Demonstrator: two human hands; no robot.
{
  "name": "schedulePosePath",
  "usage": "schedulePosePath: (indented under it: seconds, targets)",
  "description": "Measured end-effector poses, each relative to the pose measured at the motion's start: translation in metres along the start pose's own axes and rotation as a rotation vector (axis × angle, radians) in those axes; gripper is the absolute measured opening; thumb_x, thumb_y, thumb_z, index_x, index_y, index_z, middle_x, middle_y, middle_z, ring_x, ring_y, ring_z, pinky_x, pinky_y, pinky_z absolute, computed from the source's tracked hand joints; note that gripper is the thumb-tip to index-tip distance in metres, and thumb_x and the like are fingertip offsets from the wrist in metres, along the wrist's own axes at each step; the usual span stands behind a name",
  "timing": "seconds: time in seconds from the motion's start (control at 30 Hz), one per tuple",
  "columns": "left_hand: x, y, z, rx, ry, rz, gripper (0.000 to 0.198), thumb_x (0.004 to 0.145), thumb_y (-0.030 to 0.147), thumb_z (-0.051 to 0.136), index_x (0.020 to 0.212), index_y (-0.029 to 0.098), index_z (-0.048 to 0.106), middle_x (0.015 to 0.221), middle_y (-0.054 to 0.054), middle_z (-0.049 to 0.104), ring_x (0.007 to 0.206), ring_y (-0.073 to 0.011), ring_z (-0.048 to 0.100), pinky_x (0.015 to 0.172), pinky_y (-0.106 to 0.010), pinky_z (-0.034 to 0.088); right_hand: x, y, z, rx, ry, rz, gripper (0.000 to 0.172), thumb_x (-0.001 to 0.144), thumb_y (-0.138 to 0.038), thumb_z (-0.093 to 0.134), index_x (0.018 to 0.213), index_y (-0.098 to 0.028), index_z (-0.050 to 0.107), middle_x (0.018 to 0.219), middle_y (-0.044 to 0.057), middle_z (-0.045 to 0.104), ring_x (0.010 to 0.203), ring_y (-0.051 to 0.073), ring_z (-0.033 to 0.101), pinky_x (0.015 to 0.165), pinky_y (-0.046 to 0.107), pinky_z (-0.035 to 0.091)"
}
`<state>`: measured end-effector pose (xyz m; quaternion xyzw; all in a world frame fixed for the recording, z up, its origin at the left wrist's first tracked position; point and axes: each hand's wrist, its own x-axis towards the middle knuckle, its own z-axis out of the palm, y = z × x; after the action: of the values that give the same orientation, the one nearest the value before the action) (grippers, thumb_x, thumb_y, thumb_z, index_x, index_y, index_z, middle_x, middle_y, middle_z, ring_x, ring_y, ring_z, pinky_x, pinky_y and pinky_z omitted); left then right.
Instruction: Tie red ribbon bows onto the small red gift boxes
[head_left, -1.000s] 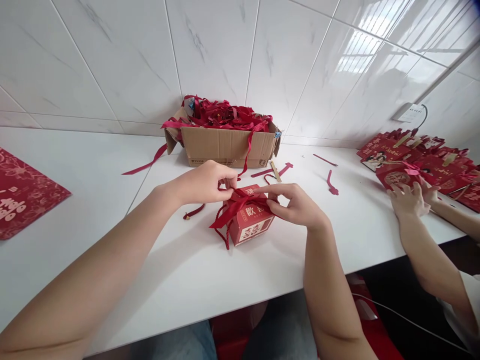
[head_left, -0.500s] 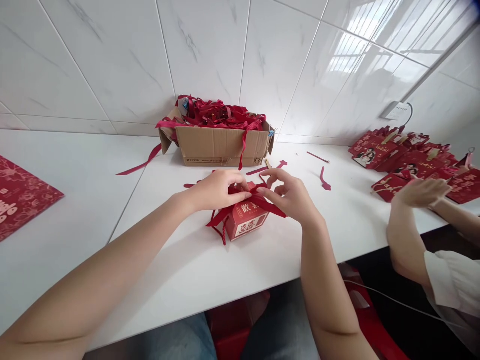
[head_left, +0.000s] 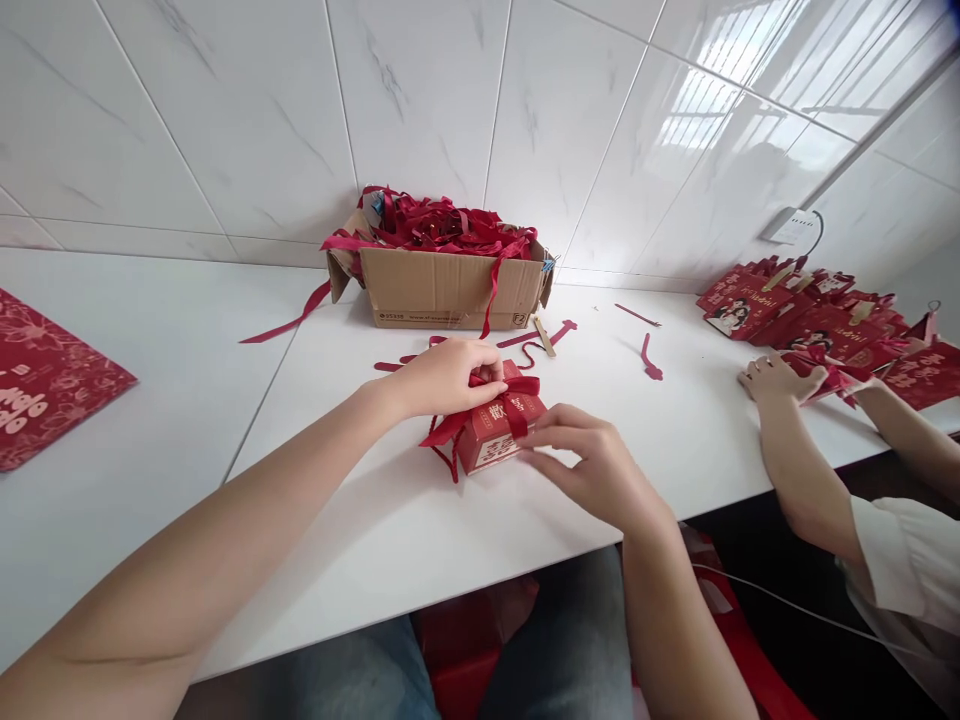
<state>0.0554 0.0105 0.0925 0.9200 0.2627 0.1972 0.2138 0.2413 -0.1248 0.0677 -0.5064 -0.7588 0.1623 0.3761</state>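
A small red gift box (head_left: pixel 486 452) with pale lettering stands on the white table in front of me. Red ribbon (head_left: pixel 517 408) is looped across its top, one loop to the right and a tail hanging down the front. My left hand (head_left: pixel 465 378) is closed in a pinch on the ribbon at the top of the box. By the box's front right side, my right hand (head_left: pixel 574 455) has its fingertips on the hanging ribbon tail. A twisted red cord (head_left: pixel 454 464) hangs at the box's left side.
Behind the box, a cardboard box (head_left: pixel 442 285) full of red ribbons stands against the tiled wall. Ribbon scraps (head_left: pixel 649 358) lie on the table. A red printed bag (head_left: pixel 56 385) is at left. Red boxes (head_left: pixel 817 315) and a co-worker's hands (head_left: pixel 780 380) are at right.
My right hand has moved down from the bow to the front right of the box, and the ribbon tail now hangs there. The co-worker's hand has lowered onto a red box.
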Motion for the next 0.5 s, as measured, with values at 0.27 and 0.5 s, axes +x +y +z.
schedulePosePath:
  seconds: [0.27, 0.5]
  targets:
    - [-0.005, 0.003, -0.017, -0.077, -0.046, -0.048, 0.035, 0.092, 0.041, 0.045, 0.087, 0.018, 0.071, 0.087, -0.004, 0.066, 0.075, -0.0151, 0.058, 0.065, -0.027, 0.043, 0.072, 0.04, -0.03, 0.361, -0.16, -0.1, 0.038, 0.089, -0.028, 0.034, 0.099, -0.02, 0.07, 0.113, 0.009, 0.062, 0.101, 0.022, 0.059, 0.086, 0.038, 0.049]
    - [-0.009, 0.004, -0.029, -0.063, -0.147, -0.061, 0.026, 0.086, 0.03, 0.053, 0.104, 0.025, 0.071, 0.109, -0.002, 0.067, 0.088, -0.0167, 0.062, 0.071, -0.026, 0.047, 0.076, 0.078, -0.026, 0.655, -0.061, 0.079, 0.058, 0.086, -0.062, 0.023, 0.075, -0.019, 0.061, 0.077, 0.009, 0.061, 0.065, 0.017, 0.054, 0.063, 0.035, 0.047]
